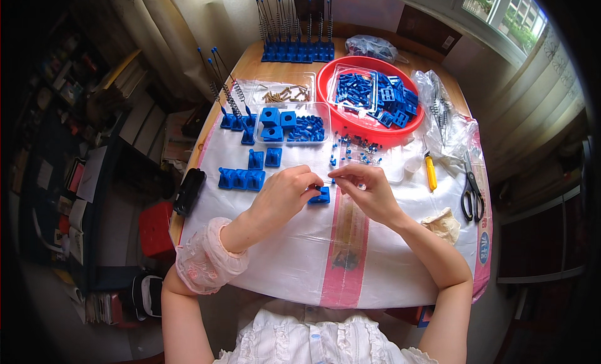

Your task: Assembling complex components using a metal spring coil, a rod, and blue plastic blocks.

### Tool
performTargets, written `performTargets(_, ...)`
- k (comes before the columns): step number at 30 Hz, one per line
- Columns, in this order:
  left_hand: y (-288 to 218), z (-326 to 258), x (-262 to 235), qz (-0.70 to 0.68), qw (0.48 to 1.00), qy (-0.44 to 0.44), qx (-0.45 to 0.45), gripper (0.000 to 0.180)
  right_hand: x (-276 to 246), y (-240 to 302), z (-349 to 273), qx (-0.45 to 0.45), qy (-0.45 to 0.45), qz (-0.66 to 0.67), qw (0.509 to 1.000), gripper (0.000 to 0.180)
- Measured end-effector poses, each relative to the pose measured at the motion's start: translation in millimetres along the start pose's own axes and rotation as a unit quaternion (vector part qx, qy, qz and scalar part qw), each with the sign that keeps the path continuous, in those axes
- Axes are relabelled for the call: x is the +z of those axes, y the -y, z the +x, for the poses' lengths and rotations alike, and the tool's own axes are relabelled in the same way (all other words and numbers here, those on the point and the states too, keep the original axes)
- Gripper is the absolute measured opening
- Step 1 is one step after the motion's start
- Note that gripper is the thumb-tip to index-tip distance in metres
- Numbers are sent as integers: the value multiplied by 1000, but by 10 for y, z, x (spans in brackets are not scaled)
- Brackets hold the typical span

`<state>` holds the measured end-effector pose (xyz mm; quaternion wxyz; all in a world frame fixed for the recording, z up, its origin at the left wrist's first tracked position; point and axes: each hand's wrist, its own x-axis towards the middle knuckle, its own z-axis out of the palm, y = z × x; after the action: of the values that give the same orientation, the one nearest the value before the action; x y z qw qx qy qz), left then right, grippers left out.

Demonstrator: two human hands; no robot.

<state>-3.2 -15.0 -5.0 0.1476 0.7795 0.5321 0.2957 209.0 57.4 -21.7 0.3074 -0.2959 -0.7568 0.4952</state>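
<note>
Near the middle of the table is a small blue plastic block (320, 197), partly covered by fingers. My left hand (282, 193) is closed at its upper left edge, thumb and forefinger gripping it. Just to its right, my right hand (368, 190) makes a pinch, fingertips close to the left hand's. A tiny blue bit shows under that pinch, but what the fingers hold is too small to make out. Left of my hands stand several joined blue blocks (241, 180) in a row, with two single blue blocks (256, 160) (273, 156) behind them.
A clear box (325, 140) holds blue parts; brass screws (285, 94) lie behind it. Further right is a red basin (400, 134) of blue pieces. Small beads (363, 152) lie before it. A yellow cutter (431, 173), scissors (471, 192) and a cloth (443, 225) lie right; springs on rods (294, 26) stand behind.
</note>
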Motion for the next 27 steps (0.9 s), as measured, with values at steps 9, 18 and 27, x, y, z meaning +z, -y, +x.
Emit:
performTargets(9, -78, -26, 51, 29, 999, -4, 13, 15, -102, 24, 43, -2, -73, 21, 997, 18)
performTargets(18, 5, 152, -123, -6, 999, -26, -29, 16, -359, 297, 104, -42, -130, 17, 990, 19)
performTargets(27, 23, 218, -58, 19, 999, -29, -24, 11, -932, 896, -96, -133, -265, -13, 955, 8)
